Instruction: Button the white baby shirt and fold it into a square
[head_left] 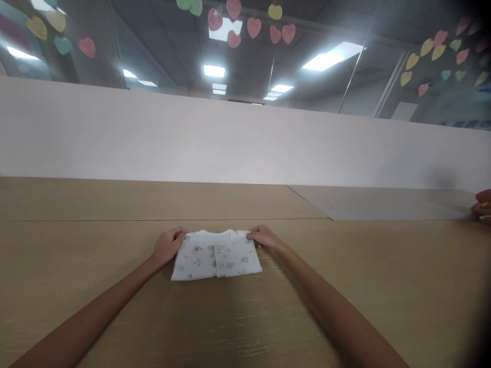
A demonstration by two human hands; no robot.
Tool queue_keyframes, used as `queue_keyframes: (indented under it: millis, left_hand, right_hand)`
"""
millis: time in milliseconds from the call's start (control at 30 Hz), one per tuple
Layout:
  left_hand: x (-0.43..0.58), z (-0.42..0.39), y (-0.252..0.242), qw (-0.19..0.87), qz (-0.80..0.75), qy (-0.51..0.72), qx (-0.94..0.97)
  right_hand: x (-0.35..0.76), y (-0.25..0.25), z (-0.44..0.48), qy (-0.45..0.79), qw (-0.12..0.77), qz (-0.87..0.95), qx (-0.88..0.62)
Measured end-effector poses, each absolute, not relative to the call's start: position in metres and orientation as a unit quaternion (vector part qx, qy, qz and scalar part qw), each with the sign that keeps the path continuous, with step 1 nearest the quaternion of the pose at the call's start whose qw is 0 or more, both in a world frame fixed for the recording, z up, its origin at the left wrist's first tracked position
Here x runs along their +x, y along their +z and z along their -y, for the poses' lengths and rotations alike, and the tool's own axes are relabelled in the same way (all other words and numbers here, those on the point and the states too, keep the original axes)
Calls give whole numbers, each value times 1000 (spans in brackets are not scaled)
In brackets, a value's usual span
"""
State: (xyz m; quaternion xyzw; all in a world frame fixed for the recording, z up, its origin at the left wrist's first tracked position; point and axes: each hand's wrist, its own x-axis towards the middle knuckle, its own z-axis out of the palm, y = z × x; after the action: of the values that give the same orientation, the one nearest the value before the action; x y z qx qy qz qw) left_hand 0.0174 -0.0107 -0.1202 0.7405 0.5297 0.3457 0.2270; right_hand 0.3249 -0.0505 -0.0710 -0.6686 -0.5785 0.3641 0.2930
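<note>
A light wood-grain tabletop [95, 240] was observed, a white partition [192, 138] beyond it. A folded white printed infant garment [217, 255] lay flat at near centre. Its far corners were gripped, curled fingers closed on the fabric: left by the left hand [168, 246], right by the right hand [264, 237]. Another person's hand [482, 207] was noted at far right.

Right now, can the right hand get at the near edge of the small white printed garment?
Probably yes. The right hand already rests on the far right corner of the garment, and only cloth lies between it and the near edge. The left hand is at the other corner, so nothing seems in the way.
</note>
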Motion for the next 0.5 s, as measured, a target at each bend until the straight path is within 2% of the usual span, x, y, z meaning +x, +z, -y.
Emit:
queue_keyframes:
  millis: [167,367,500]
  left_hand:
    - [21,3,-132,201,-551,338,736]
    - [21,3,-132,216,-540,358,730]
    - [21,1,-133,218,-534,366,730]
  right_hand:
    - [327,-92,28,342,273,586,-682]
    - [328,-90,23,340,273,577,-691]
    - [328,-92,20,293,253,593,-706]
